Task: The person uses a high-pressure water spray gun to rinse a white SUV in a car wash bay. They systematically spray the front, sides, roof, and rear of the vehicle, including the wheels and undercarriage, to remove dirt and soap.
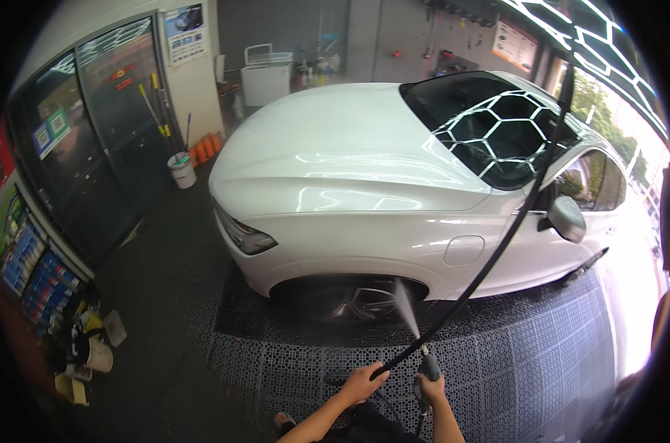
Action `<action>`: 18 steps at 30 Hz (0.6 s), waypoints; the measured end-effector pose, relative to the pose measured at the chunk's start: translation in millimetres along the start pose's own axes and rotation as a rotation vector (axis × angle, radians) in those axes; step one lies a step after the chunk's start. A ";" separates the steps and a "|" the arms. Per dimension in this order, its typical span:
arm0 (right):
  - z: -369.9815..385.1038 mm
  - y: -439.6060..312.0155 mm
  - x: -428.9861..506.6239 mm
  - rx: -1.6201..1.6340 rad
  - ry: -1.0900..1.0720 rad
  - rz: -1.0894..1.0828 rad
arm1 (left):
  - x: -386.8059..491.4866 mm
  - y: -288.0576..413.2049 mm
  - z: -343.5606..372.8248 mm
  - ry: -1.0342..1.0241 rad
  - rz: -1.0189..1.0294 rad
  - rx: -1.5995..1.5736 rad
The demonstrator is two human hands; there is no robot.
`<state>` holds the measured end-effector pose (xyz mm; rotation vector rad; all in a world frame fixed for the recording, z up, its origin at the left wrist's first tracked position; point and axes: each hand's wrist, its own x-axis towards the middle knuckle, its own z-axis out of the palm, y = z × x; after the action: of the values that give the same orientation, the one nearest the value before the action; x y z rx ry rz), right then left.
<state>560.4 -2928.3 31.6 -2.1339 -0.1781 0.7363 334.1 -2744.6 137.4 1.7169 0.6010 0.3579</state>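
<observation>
My left hand (362, 382) is closed around a black hose (492, 257) that runs up to the right, across the car's side, towards the ceiling. In my right hand (433, 386) is a dark pressure washer spray gun (429, 366) with a short nozzle. A white fan of water (405, 308) leaves the nozzle and meets the rear part of the front wheel (357, 303). The wheel belongs to a white car (346, 232), which stands before me with its front to the left. Its surface looks wet.
Plastic grating (512, 354) covers the floor beside the car. A white bucket (182, 170) stands near the dark doors (91, 149). At the left are shelved bottles (49, 288) and a tipped whitish bucket (99, 355). The grey door mirror (568, 219) juts out on the right.
</observation>
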 end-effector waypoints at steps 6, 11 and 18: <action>23.4 47.9 -88.6 0.168 0.099 0.136 | -28.5 4.9 -67.5 0.017 0.039 0.081; 81.7 45.5 -170.2 -0.130 0.235 0.004 | -61.6 4.0 -112.4 0.003 0.041 -0.019; 131.5 -0.6 -229.3 -0.476 -0.131 -0.393 | -94.7 11.2 -116.7 -0.032 0.054 -0.160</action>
<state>299.2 -2923.3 72.0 -2.3817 -0.8921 0.6414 195.8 -2705.7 183.1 1.5843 0.4904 0.4047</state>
